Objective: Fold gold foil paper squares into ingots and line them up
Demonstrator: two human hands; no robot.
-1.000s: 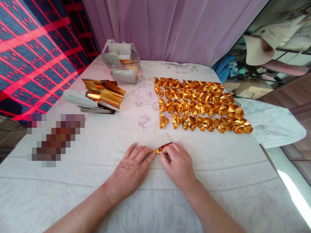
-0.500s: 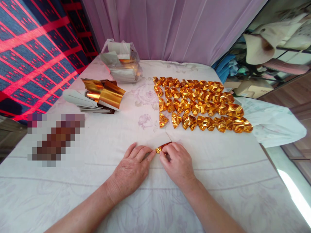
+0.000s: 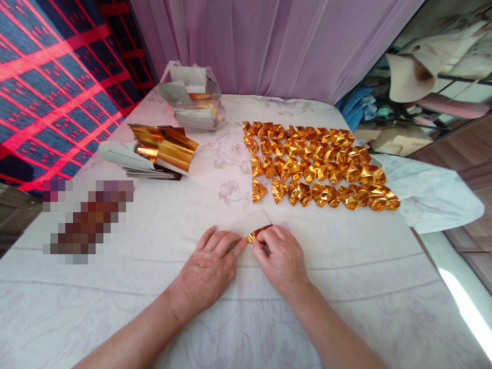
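A sheet of gold foil paper (image 3: 249,221) lies white side up on the cloth, its near edge folded over into a narrow gold strip. My left hand (image 3: 211,261) rests palm down at the left of this sheet, with the index finger and thumb closed at the left end of the strip. Bent fingers of my right hand (image 3: 282,256) pinch the strip from the right and cover part of it. Beyond the hands, folded gold foil ingots (image 3: 300,193) stand in several rows.
A fanned stack of gold foil sheets (image 3: 169,151) lies at the left. Behind it stands a clear plastic bag (image 3: 196,105) with more sheets. A pixelated patch hides something at far left. A white plastic bag (image 3: 434,192) hangs over the table's right edge.
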